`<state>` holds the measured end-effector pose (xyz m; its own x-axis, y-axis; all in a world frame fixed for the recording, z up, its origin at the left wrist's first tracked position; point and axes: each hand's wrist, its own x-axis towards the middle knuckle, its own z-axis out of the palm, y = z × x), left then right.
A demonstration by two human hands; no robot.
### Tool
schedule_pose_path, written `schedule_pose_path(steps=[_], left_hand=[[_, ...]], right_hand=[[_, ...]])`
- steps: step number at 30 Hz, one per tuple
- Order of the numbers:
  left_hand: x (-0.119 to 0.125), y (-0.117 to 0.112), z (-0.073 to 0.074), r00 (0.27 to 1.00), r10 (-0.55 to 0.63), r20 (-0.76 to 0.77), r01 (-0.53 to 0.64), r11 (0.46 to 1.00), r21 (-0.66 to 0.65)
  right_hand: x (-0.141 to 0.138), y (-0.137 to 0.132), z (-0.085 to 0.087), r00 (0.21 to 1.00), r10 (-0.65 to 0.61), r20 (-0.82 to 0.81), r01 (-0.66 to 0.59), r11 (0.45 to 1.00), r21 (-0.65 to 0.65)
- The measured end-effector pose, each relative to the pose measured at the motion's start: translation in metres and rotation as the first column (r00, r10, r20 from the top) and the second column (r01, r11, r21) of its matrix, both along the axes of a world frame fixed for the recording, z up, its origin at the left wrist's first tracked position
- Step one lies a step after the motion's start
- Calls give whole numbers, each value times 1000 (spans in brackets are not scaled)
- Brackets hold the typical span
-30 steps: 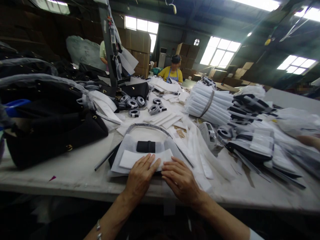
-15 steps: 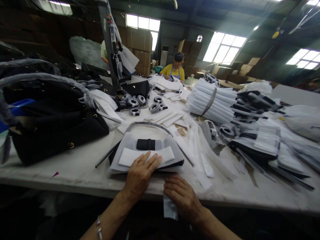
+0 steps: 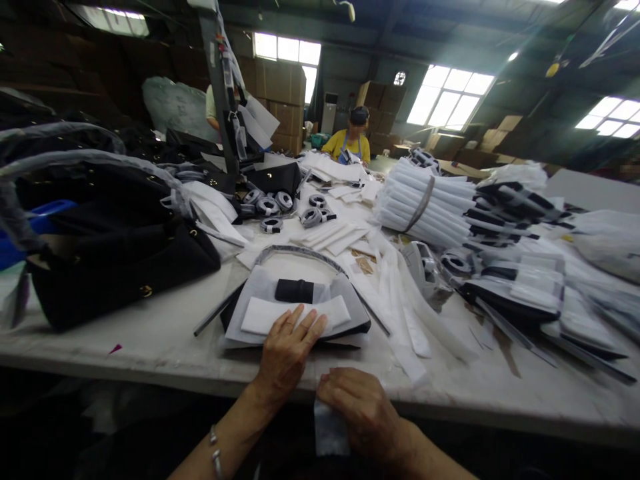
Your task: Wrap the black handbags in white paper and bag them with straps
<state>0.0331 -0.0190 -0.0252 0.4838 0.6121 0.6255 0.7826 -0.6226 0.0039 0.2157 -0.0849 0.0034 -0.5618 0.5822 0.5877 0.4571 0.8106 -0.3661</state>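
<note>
Left of the wrapped bag (image 3: 350,313), a big black handbag (image 3: 125,267) sits on the pale desk (image 3: 150,347). The wrapped bag is flat and dark. It lies near the desk's front edge under grey-white tissue, with a black strap loop (image 3: 294,291) across its top and a curved handle (image 3: 300,253) arching behind it. A white pad (image 3: 260,315) lies across it, and the left hand (image 3: 289,347) presses flat on that pad, fingers spread, gripping nothing. Just right of that, at the desk's edge, the right hand (image 3: 363,413) has its fingers curled shut on what looks like a small clear sleeve (image 3: 327,433), though blur leaves that uncertain. Right of the wrapped bag lie a strapped bundle of white rolls (image 3: 425,207) and stacked packed pieces (image 3: 520,287). Behind it are a person in yellow (image 3: 353,140), cartons (image 3: 275,87) and bright windows (image 3: 445,100).
</note>
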Motion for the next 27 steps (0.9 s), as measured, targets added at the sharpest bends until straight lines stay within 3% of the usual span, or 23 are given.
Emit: schedule_pose_path(steps=[4, 7, 12, 16, 27], left_hand=[[1, -1, -2, 999, -17, 32, 17, 1000, 1], [1, -1, -3, 993, -47, 104, 48, 999, -15], [-3, -2, 5, 968, -80, 238, 115, 984, -134], [-8, -4, 16, 951, -122, 283, 211, 927, -310], [-7, -6, 31, 917, -99, 387, 282, 847, -451]], right_hand=[[9, 30, 33, 992, 28, 125, -38, 996, 79], [12, 48, 44, 977, 15, 211, -19, 1000, 18], [12, 56, 38, 955, -38, 294, 37, 999, 9], [14, 56, 36, 954, -39, 298, 39, 999, 7], [17, 66, 37, 948, -64, 311, 113, 984, -141]])
